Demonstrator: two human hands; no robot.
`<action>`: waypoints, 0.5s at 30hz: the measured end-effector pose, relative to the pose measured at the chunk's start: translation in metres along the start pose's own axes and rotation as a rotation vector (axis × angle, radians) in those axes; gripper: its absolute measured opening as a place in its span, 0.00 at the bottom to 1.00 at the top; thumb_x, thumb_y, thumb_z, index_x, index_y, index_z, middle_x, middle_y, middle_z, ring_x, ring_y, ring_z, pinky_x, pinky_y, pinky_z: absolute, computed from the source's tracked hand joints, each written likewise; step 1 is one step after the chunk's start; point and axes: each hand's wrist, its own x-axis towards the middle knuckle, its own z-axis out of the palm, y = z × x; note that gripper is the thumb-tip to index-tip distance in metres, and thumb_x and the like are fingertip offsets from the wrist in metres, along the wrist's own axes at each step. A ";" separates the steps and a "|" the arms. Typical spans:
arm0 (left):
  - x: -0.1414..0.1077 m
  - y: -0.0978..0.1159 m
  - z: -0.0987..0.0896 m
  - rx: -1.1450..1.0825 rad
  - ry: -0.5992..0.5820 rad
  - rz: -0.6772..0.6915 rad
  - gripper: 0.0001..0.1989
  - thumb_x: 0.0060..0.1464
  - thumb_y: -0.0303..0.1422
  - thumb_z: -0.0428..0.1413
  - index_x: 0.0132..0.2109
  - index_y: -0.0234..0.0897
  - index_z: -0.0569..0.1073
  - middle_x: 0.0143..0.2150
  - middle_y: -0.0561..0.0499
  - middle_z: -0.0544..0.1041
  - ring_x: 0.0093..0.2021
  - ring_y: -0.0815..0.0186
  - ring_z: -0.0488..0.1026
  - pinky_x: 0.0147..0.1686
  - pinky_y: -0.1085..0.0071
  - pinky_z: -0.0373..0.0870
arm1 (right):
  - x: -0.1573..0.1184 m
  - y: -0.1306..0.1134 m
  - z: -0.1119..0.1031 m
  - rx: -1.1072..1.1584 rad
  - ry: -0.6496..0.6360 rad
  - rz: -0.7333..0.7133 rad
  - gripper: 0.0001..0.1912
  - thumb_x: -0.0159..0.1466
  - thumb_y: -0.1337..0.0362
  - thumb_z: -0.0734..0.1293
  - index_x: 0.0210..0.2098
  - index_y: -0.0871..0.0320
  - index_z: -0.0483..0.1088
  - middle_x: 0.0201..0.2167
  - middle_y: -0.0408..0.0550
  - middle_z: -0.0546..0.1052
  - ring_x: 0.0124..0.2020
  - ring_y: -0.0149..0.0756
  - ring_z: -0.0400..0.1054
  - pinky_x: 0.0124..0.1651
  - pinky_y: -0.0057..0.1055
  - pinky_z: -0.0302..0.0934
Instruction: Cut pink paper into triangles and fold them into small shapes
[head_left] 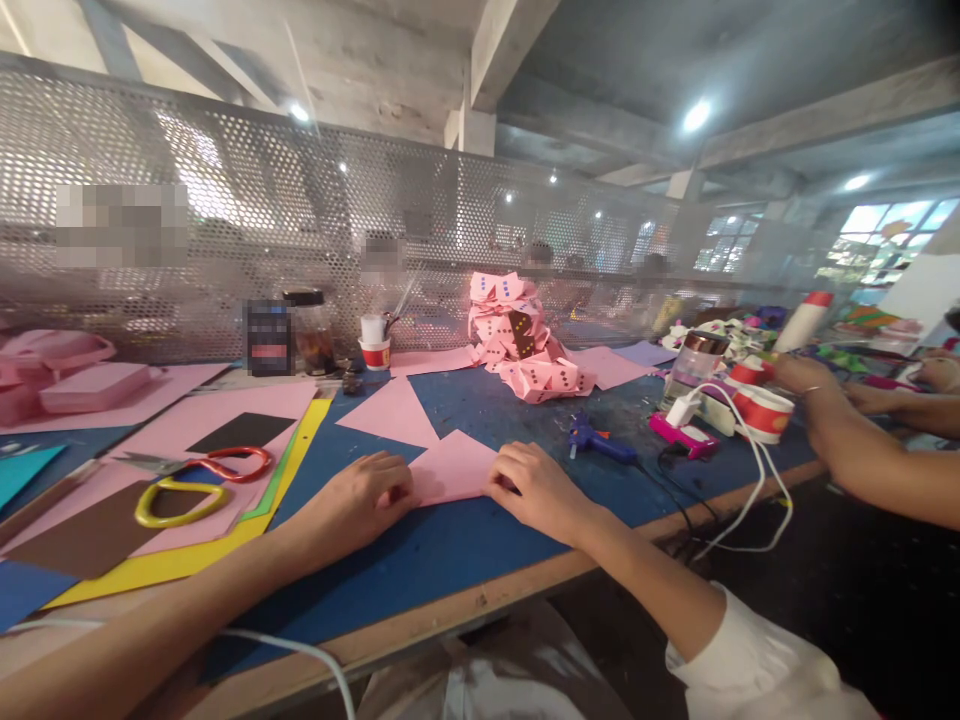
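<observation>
A pink paper piece (454, 467) with a peaked top edge lies on the blue table mat, between my two hands. My left hand (375, 492) grips its left end, the fingers curled and pressed together. At its right end my right hand (531, 488) pinches the paper near the lower edge. Another flat pink sheet (394, 412) lies just behind, beyond my left hand. Farther back stands a pile of folded pink paper pieces (510, 335) with small dark dots. A blue glue gun (600, 440) rests to the right of my right hand.
Red-handled scissors (240, 465) and yellow-handled scissors (182, 502) lie on coloured sheets at left. Cups, jars and a phone-like object stand along the perforated screen. A pink power block (684, 436) with white cables sits at right, near another person's arms (862, 440).
</observation>
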 end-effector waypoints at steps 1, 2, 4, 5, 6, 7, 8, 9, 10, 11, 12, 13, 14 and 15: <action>0.000 0.000 0.000 -0.006 -0.002 -0.004 0.11 0.64 0.33 0.51 0.31 0.37 0.70 0.31 0.51 0.74 0.34 0.63 0.70 0.38 0.69 0.65 | 0.000 0.000 0.000 -0.004 -0.006 0.009 0.07 0.68 0.65 0.70 0.32 0.58 0.70 0.34 0.45 0.74 0.40 0.36 0.68 0.45 0.33 0.56; 0.001 0.000 0.000 -0.012 -0.005 -0.010 0.11 0.63 0.33 0.52 0.31 0.37 0.70 0.31 0.51 0.74 0.34 0.63 0.70 0.38 0.69 0.65 | 0.000 0.000 0.000 -0.004 -0.011 0.017 0.08 0.67 0.65 0.70 0.32 0.58 0.70 0.34 0.45 0.74 0.40 0.36 0.67 0.45 0.33 0.56; 0.001 -0.001 0.000 -0.024 -0.012 -0.020 0.11 0.63 0.34 0.53 0.31 0.37 0.70 0.31 0.51 0.74 0.34 0.63 0.70 0.38 0.69 0.64 | 0.000 0.000 0.000 0.001 -0.019 0.030 0.08 0.67 0.64 0.71 0.32 0.58 0.70 0.34 0.45 0.74 0.40 0.36 0.67 0.45 0.33 0.56; 0.001 -0.002 0.001 -0.025 -0.013 -0.022 0.11 0.63 0.34 0.53 0.31 0.38 0.69 0.31 0.51 0.74 0.34 0.63 0.70 0.38 0.69 0.64 | 0.000 0.000 0.000 0.006 -0.022 0.035 0.09 0.67 0.64 0.71 0.32 0.58 0.70 0.35 0.44 0.74 0.40 0.36 0.67 0.45 0.33 0.56; 0.000 -0.003 0.001 -0.023 -0.014 -0.021 0.11 0.63 0.34 0.53 0.31 0.38 0.69 0.31 0.51 0.74 0.34 0.63 0.70 0.38 0.69 0.64 | 0.000 0.001 0.000 0.012 -0.024 0.040 0.09 0.66 0.63 0.72 0.32 0.57 0.70 0.35 0.44 0.74 0.40 0.36 0.67 0.45 0.33 0.56; 0.000 -0.003 0.002 -0.020 -0.012 -0.018 0.11 0.63 0.34 0.53 0.31 0.38 0.69 0.31 0.51 0.74 0.34 0.63 0.70 0.38 0.69 0.64 | 0.000 0.001 0.000 0.021 -0.029 0.045 0.09 0.66 0.63 0.72 0.32 0.57 0.70 0.35 0.44 0.74 0.40 0.36 0.67 0.45 0.34 0.56; -0.001 -0.004 0.002 -0.017 -0.010 -0.013 0.12 0.63 0.35 0.53 0.31 0.38 0.69 0.31 0.51 0.74 0.34 0.63 0.70 0.38 0.69 0.64 | 0.000 0.001 -0.001 0.031 -0.035 0.049 0.09 0.66 0.63 0.72 0.32 0.57 0.70 0.35 0.44 0.74 0.40 0.36 0.67 0.44 0.33 0.56; -0.001 -0.004 0.003 -0.015 -0.005 -0.006 0.12 0.64 0.35 0.53 0.31 0.38 0.69 0.31 0.51 0.74 0.34 0.63 0.70 0.38 0.69 0.64 | 0.000 0.000 -0.001 0.043 -0.042 0.052 0.08 0.66 0.64 0.72 0.32 0.57 0.71 0.35 0.44 0.74 0.41 0.36 0.68 0.45 0.34 0.56; -0.001 -0.005 0.003 -0.014 -0.001 0.003 0.12 0.64 0.35 0.52 0.31 0.38 0.69 0.31 0.51 0.74 0.34 0.63 0.69 0.37 0.69 0.64 | 0.000 -0.001 -0.001 0.057 -0.048 0.050 0.08 0.66 0.64 0.72 0.32 0.57 0.71 0.35 0.44 0.74 0.41 0.36 0.68 0.45 0.34 0.56; -0.001 -0.005 0.003 -0.013 0.002 0.011 0.12 0.64 0.36 0.52 0.31 0.38 0.69 0.30 0.52 0.73 0.34 0.63 0.69 0.37 0.69 0.64 | 0.001 -0.003 -0.002 0.071 -0.054 0.045 0.07 0.66 0.63 0.72 0.33 0.57 0.72 0.36 0.44 0.75 0.42 0.37 0.68 0.46 0.34 0.56; -0.001 -0.006 0.004 -0.013 0.004 0.018 0.12 0.64 0.35 0.52 0.31 0.38 0.69 0.30 0.52 0.73 0.34 0.64 0.69 0.37 0.69 0.63 | 0.001 -0.005 -0.002 0.084 -0.059 0.037 0.06 0.67 0.63 0.72 0.34 0.56 0.72 0.37 0.44 0.75 0.42 0.37 0.68 0.46 0.35 0.56; -0.001 -0.006 0.004 -0.012 0.006 0.026 0.12 0.65 0.35 0.52 0.31 0.38 0.68 0.30 0.52 0.73 0.34 0.64 0.69 0.37 0.70 0.63 | 0.002 -0.008 -0.002 0.096 -0.064 0.025 0.06 0.67 0.62 0.72 0.35 0.56 0.73 0.38 0.44 0.76 0.43 0.37 0.68 0.48 0.35 0.56; -0.001 -0.006 0.004 -0.011 0.007 0.032 0.12 0.65 0.35 0.52 0.31 0.38 0.68 0.30 0.52 0.73 0.33 0.64 0.68 0.36 0.70 0.63 | 0.003 -0.011 -0.002 0.104 -0.068 0.013 0.06 0.67 0.61 0.72 0.36 0.56 0.73 0.39 0.44 0.76 0.44 0.38 0.68 0.49 0.35 0.56; -0.001 -0.007 0.004 -0.011 0.009 0.037 0.12 0.65 0.35 0.52 0.31 0.38 0.68 0.30 0.52 0.73 0.33 0.64 0.68 0.36 0.70 0.63 | 0.004 -0.014 -0.002 0.109 -0.073 0.002 0.06 0.66 0.61 0.72 0.37 0.55 0.73 0.39 0.45 0.76 0.45 0.38 0.68 0.50 0.36 0.56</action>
